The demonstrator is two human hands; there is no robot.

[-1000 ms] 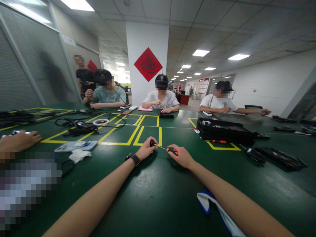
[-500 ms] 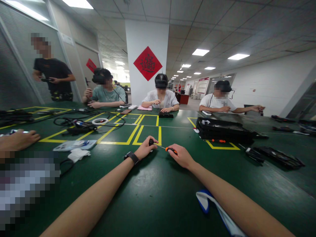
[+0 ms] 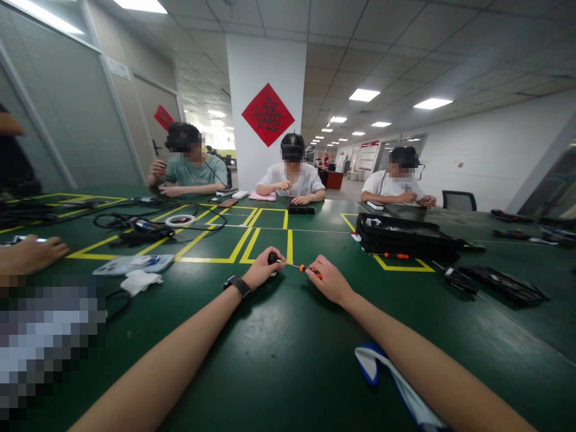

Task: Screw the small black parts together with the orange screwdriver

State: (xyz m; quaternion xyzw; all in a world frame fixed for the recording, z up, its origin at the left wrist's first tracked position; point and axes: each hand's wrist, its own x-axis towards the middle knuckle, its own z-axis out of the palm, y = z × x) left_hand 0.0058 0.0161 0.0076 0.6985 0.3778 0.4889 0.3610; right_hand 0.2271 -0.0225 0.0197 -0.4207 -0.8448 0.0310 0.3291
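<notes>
In the middle of the head view, my right hand [image 3: 330, 281] is closed around the orange-and-black handle of a screwdriver [image 3: 310, 271]. Its thin metal shaft points left toward my left hand [image 3: 264, 268]. That hand, with a dark band on its wrist, pinches a small black rounded part [image 3: 272, 258]. The screwdriver's tip reaches this part, though I cannot tell whether it sits in a screw. Both hands are just above the green table [image 3: 270, 342]. My fingers hide most of the black part.
Black casings [image 3: 400, 233] are stacked at the right, with another orange screwdriver [image 3: 396, 256] before them. A blue-and-white strap [image 3: 396, 378] lies under my right forearm. At left are cables [image 3: 148, 228], a crumpled tissue [image 3: 140, 282] and a neighbour's hand [image 3: 33, 255]. Several people sit opposite.
My hands keep their hold, shifting only slightly. The standing person at the left has moved mostly out of view. The person at the right has drawn an outstretched arm in.
</notes>
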